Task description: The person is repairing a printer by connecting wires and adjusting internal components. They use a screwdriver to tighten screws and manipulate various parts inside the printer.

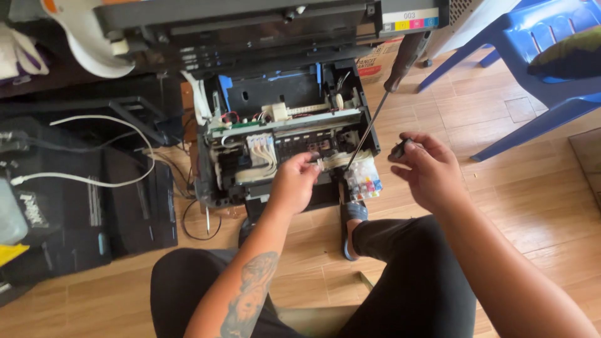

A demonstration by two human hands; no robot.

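Centrally, opened black inkjet printer with exposed white tubing [285,147] resting on wooden plank floor [538,200], between the seated person's knees. Left hand [294,183] over the printer's front edge, grip pinching a small white tube end [320,164]. Right hand [427,170] just right of the printer, grip pinching a small dark part [400,148]. Long dark-handled screwdriver [385,87] leaning upright inside the printer. Blue plastic chair [538,44] at upper right.

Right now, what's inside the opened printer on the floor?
Inside the printer show white ink tubes, a black carriage and a screwdriver leaning in. The left hand covers the front middle; lower parts are hidden.
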